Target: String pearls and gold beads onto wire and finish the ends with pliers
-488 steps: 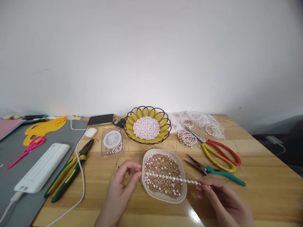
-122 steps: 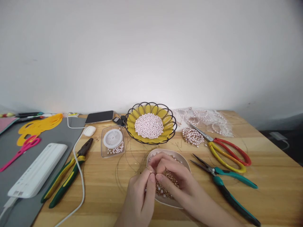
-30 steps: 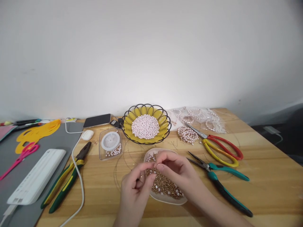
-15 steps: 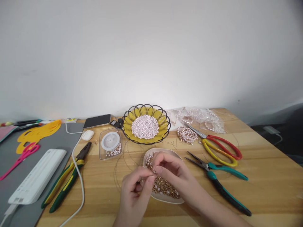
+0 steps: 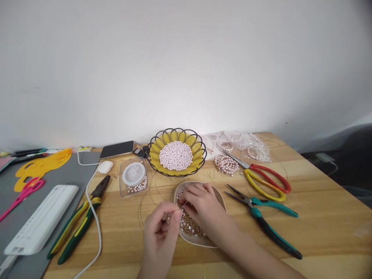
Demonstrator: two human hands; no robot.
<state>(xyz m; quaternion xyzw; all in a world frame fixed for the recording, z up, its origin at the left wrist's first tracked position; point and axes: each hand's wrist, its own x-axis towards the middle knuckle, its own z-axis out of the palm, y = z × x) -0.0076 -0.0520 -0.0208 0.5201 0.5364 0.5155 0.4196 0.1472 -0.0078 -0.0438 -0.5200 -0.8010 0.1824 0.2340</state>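
Note:
My left hand (image 5: 161,236) is closed in a pinch at the bowl's left edge, thumb and forefinger gripping a thin wire (image 5: 185,203). A pale bead shows beneath its fingers. My right hand (image 5: 205,207) reaches palm down into a white bowl (image 5: 218,195), its fingers curled over the beads. What its fingertips hold is hidden. Small gold beads (image 5: 190,226) and some pearl beads fill the bowl. Loose loops of fine wire (image 5: 142,205) lie on the table left of the bowl.
Behind the bowl stands a yellow basket (image 5: 199,153) of pearl beads. To the right lie teal pliers (image 5: 257,213), red-yellow scissors (image 5: 267,180) and a beaded coil (image 5: 226,164). Leftward are a clear box (image 5: 134,178), green-yellow pliers (image 5: 83,221), a white cable (image 5: 97,221) and a power bank (image 5: 43,219).
My right hand has left the pinch beside my left hand and turned palm down into the beads. My left hand keeps its pinch. The whole view has shifted slightly.

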